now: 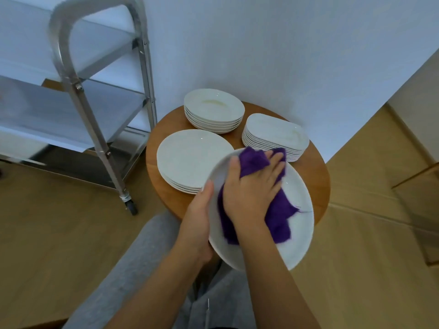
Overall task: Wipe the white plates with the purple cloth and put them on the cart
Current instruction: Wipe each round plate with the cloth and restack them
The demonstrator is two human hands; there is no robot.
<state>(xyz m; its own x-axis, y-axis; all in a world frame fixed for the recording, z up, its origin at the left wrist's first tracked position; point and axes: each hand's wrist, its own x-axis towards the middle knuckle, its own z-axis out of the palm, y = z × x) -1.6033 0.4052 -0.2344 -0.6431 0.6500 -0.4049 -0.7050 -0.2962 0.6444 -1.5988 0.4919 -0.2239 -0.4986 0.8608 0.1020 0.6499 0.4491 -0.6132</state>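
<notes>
Left hand has a grip on the near-left rim of a big white plate, thumb hooked over the edge and the plate tilted up off the counter, while the right hand lies flat on the purple cloth, pressing it onto the plate's face. Just past that grip sit three more white stacks: flat plates to the left, bowls further back, oblong dishes behind the fingertips. The metal cart stands well off to the left.
</notes>
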